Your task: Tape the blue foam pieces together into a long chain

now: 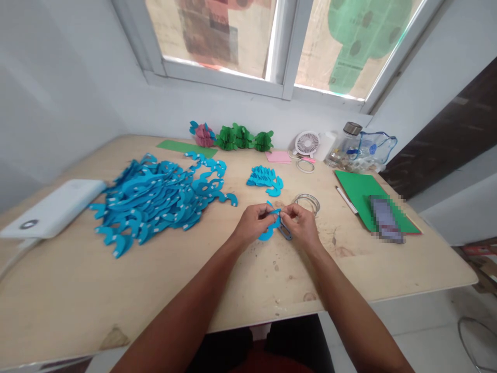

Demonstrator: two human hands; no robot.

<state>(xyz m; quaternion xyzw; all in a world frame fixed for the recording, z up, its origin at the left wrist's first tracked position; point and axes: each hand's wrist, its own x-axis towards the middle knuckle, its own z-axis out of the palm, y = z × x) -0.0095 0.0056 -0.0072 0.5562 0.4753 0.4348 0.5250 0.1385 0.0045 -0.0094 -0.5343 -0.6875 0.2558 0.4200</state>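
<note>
Between my two hands is a blue curved paper piece (266,235), its lower curl hanging beneath the fingers. My left hand (255,223) pinches it from the left. From the other side, my right hand (300,223) has its fingertips closed on the same piece. Just under the right fingers lies a small dark scissors-like tool (286,232) with a looped handle; whether the hand touches it I cannot tell. Beyond the hands sits a small row of blue cut pieces (264,177). A big heap of similar blue pieces (155,194) with white tabs spreads to the left.
A white power bank (54,207) with a cable lies far left. Wire rings (309,203) are behind my right hand. Green paper crafts (243,137), a small fan (307,143) and a bottle (345,142) line the back. A phone (386,218) rests on green sheets (359,194).
</note>
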